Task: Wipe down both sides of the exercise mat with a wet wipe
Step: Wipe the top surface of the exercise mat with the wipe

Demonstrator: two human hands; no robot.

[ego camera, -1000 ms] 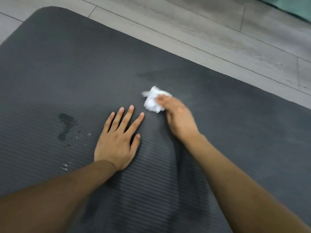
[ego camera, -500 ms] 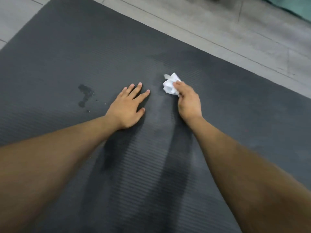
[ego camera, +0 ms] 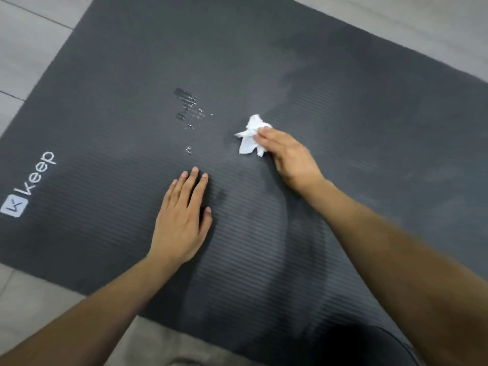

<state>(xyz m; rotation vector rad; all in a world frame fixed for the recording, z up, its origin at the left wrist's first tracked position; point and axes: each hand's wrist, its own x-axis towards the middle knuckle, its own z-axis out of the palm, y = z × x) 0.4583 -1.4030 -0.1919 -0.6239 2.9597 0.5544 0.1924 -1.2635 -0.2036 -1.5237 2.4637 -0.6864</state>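
The first side looked in hand: the right hand [ego camera: 290,159] pinched the crumpled wipe [ego camera: 249,140] onto the mat [ego camera: 105,128], the left hand [ego camera: 182,220] lay flat with fingers straight, and the droplets [ego camera: 188,107] nearby probably needed sweeping next.

You are looking down at a floor [ego camera: 29,46] of pale grey tiles with thin dark joints, which shows along the left, in the far right corner and as a strip at the near left edge. Directly on it your dark grey exercise mat [ego camera: 118,75] lies flat, set at a slant across the view, its ribbed face up and its rounded far left corner on the tiles. At the mat's left end you can read a white "keep" logo [ego camera: 39,171] beside a small square mark, and a cluster of water droplets [ego camera: 188,107] sits near its middle
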